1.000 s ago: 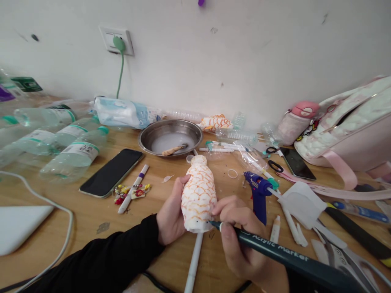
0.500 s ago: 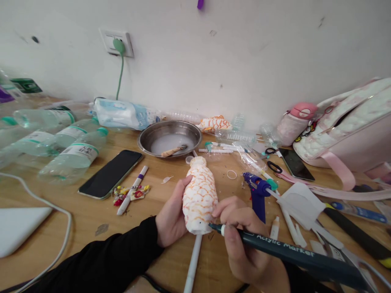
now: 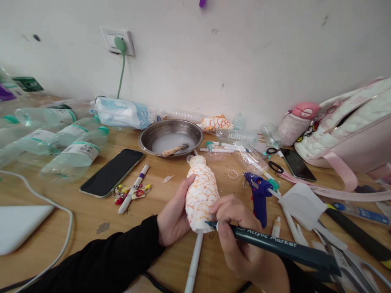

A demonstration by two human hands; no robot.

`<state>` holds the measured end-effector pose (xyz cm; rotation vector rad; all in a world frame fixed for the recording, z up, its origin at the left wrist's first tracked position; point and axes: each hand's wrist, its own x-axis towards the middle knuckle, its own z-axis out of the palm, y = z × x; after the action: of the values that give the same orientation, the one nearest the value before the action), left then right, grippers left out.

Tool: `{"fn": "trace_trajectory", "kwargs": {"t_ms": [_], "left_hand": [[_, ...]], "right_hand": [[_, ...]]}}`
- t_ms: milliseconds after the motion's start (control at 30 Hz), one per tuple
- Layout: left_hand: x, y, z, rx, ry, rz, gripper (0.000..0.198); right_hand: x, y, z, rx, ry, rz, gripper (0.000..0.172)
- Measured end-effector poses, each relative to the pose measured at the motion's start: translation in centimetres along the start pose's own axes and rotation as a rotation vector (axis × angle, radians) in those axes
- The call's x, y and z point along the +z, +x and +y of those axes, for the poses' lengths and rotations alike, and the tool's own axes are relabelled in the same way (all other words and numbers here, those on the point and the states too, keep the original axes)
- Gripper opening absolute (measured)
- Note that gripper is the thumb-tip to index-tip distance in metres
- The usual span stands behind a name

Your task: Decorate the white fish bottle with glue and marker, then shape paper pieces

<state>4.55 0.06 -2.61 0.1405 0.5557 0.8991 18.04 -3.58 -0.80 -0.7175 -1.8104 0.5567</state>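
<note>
My left hand [image 3: 175, 215] is wrapped round the left side of a white, fish-shaped craft piece [image 3: 201, 191] covered in orange scale lines. A white stick [image 3: 194, 260] runs out of its near end toward me. In my right hand [image 3: 241, 236] is a dark acrylic marker [image 3: 271, 241], held in a pinch. The marker's tip meets the white near end of the craft piece, and my right fingers rest against its right side.
A metal bowl [image 3: 171, 138] of cloudy liquid with a brush stands behind. Plastic bottles [image 3: 77, 154] and a phone [image 3: 111, 173] lie left. To the right are a blue glue gun [image 3: 258, 195], scissors [image 3: 342, 260], a second phone [image 3: 297, 164] and a pink-and-white bag [image 3: 351, 130].
The marker tip has shifted slightly left across the near end of the craft piece, which has turned a little in my left hand. The whole view has moved slightly.
</note>
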Motion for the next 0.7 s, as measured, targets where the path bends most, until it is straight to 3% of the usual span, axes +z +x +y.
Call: {"fn": "trace_trajectory", "kwargs": {"t_ms": [533, 700], "left_hand": [[0.08, 0.02, 0.05, 0.002, 0.03, 0.013, 0.044], [0.02, -0.03, 0.04, 0.0, 0.027, 0.002, 0.046]], "right_hand": [[-0.32, -0.12, 0.12, 0.012, -0.028, -0.08, 0.012], [-0.14, 0.06, 0.18, -0.003, -0.074, -0.049, 0.012]]}}
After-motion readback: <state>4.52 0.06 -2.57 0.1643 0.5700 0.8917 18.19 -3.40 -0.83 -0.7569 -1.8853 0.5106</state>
